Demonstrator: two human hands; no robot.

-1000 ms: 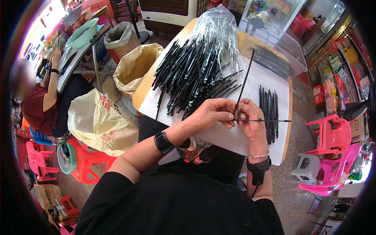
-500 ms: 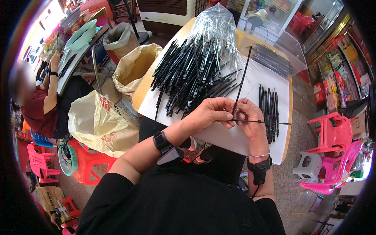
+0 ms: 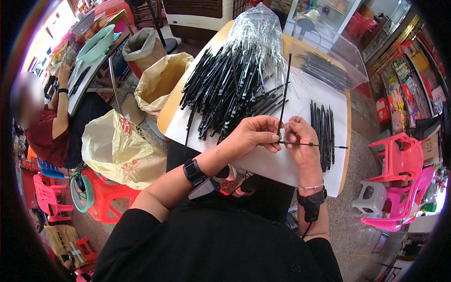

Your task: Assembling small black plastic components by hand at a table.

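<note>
My left hand [image 3: 253, 135] pinches the lower end of a thin black rod [image 3: 286, 84], which stands nearly upright. Close beside it, my right hand [image 3: 303, 141] has its fingers curled round a second thin black rod [image 3: 331, 146] that lies crosswise and sticks out to the right. The two rods come together at my fingertips; whether they are joined, I cannot tell. Beyond my hands spreads a big heap of black rods [image 3: 221, 89], its far end under a clear plastic bag [image 3: 258, 26]. A smaller row of black rods [image 3: 321, 134] lies right of my right hand.
A clear plastic box [image 3: 345, 56] with dark rods stands at the table's far right. Left of the table [image 3: 164, 115] are a brown paper sack [image 3: 157, 87] and a yellow plastic bag [image 3: 122, 155]. A person [image 3: 47, 122] sits far left. Pink chairs [image 3: 399, 157] stand right.
The upright rod has tipped slightly left at its top. My hands stay almost in place. At far left, the other person's hand has shifted a little.
</note>
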